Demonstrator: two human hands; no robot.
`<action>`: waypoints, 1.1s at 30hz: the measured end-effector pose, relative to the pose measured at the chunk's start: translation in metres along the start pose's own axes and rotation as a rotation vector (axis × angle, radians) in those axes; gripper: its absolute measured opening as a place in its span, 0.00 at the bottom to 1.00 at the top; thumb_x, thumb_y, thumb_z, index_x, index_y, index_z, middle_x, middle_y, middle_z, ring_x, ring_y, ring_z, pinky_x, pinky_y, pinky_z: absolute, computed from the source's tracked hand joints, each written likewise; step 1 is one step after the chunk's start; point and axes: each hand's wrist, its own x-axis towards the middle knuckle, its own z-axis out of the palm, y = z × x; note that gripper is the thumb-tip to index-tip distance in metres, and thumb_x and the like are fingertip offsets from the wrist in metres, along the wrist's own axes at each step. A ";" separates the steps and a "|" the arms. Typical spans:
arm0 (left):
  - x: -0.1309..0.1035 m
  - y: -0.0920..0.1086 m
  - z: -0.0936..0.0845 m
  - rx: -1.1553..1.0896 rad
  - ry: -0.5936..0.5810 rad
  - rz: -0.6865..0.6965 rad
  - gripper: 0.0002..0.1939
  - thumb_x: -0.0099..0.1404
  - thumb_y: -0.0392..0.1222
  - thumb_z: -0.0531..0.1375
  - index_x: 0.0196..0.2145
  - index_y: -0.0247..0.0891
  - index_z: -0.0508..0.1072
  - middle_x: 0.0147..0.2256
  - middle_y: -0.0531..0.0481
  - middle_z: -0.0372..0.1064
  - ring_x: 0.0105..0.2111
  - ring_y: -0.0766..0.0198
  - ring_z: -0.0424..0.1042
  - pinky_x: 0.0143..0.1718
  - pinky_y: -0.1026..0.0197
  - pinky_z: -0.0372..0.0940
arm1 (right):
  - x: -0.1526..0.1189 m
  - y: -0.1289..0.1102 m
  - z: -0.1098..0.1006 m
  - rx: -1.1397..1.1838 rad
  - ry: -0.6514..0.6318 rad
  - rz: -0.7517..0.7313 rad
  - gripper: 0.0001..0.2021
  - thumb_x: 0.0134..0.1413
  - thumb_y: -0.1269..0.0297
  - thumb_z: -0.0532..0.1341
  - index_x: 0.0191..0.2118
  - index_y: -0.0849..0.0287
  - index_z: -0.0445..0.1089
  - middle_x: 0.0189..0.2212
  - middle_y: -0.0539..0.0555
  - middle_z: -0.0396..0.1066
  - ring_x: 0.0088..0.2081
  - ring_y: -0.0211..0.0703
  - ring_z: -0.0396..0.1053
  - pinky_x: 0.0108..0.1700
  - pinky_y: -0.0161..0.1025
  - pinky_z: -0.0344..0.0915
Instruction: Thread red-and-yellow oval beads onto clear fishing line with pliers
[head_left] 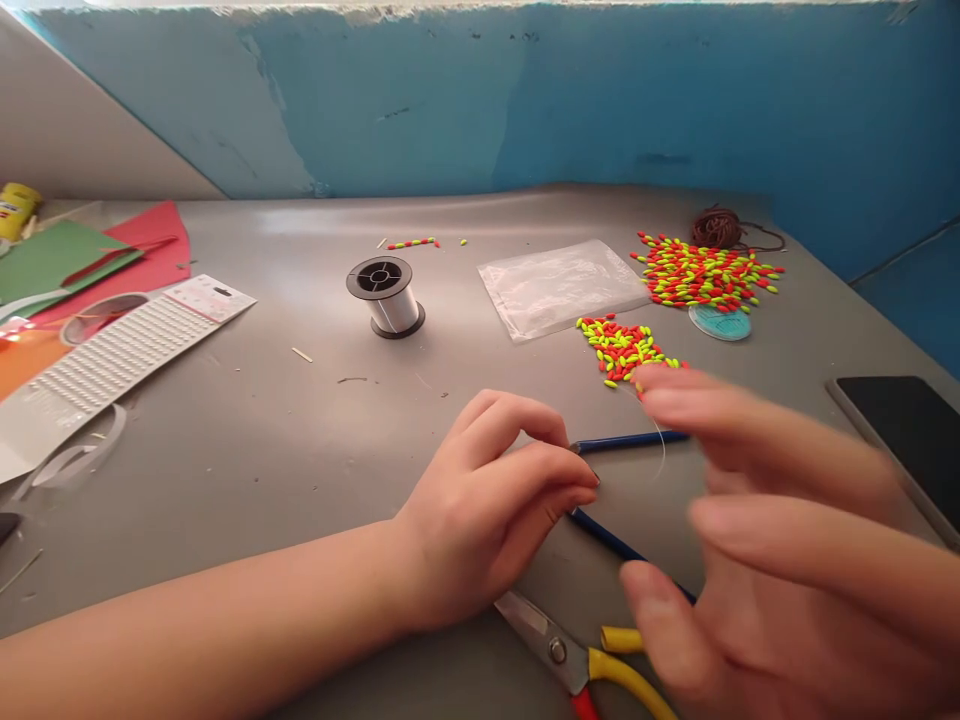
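Observation:
My left hand is closed in a pinch at the middle of the table; what its fingertips hold is hidden or too small to make out. Right beside those fingertips lie the two blue handles of a tool, whose head is covered by the hand. A thin clear line curves between my two hands; where its ends go I cannot tell. My right hand, blurred by motion, has its fingers spread near the small pile of red and yellow-green beads. Below both hands, scissors with yellow and red handles lie partly hidden.
A spool of clear line stands upright behind my left hand. Farther right are a plastic bag, a larger bead pile, brown cord, a teal disc and a phone. Coloured paper and a sticker sheet lie left.

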 end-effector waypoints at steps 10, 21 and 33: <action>0.000 0.000 0.000 0.052 0.059 0.003 0.05 0.70 0.30 0.66 0.42 0.37 0.78 0.43 0.46 0.69 0.44 0.62 0.72 0.49 0.58 0.72 | 0.014 -0.006 -0.008 0.193 -0.337 0.507 0.15 0.73 0.73 0.53 0.57 0.46 0.59 0.36 0.48 0.71 0.31 0.38 0.72 0.26 0.34 0.63; 0.001 -0.003 0.001 -0.039 0.053 -0.096 0.06 0.71 0.31 0.64 0.42 0.39 0.77 0.40 0.47 0.70 0.41 0.63 0.73 0.44 0.59 0.72 | 0.017 0.006 -0.006 0.019 -0.298 0.453 0.05 0.66 0.73 0.60 0.42 0.54 0.70 0.24 0.44 0.65 0.22 0.35 0.60 0.22 0.33 0.56; 0.001 0.006 -0.002 -0.142 0.089 -0.128 0.12 0.61 0.25 0.63 0.41 0.36 0.74 0.35 0.48 0.69 0.34 0.63 0.68 0.34 0.59 0.65 | 0.018 0.020 -0.009 -0.162 -0.169 0.292 0.07 0.63 0.74 0.60 0.35 0.53 0.66 0.21 0.42 0.62 0.19 0.33 0.56 0.22 0.34 0.55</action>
